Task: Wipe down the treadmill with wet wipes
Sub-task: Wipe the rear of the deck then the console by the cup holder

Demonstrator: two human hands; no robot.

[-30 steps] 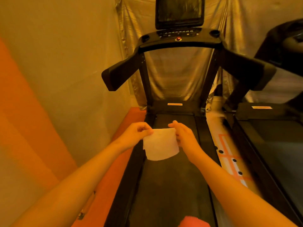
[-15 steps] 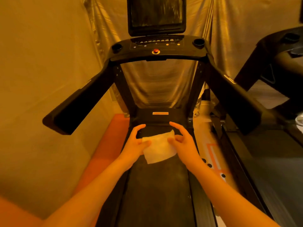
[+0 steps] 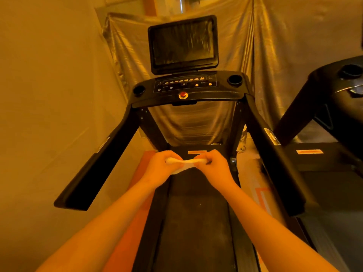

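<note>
A black treadmill (image 3: 188, 95) stands in front of me, with a dark screen (image 3: 183, 44) above its console and two handrails reaching toward me. Its belt (image 3: 196, 222) runs under my arms. A white wet wipe (image 3: 185, 162) is bunched into a narrow strip and stretched between my hands. My left hand (image 3: 160, 163) grips its left end and my right hand (image 3: 213, 164) grips its right end. Both hands are held above the front of the belt, well below the console.
A wall runs close along the left. A shiny sheet (image 3: 188, 122) hangs behind the treadmill. A second black treadmill (image 3: 337, 107) stands at the right. An orange floor strip (image 3: 137, 193) lies left of the belt.
The wipe was held flat and open between both hands; now it is gathered into a strip. The view has tilted up and closer, so the console and screen now show in full.
</note>
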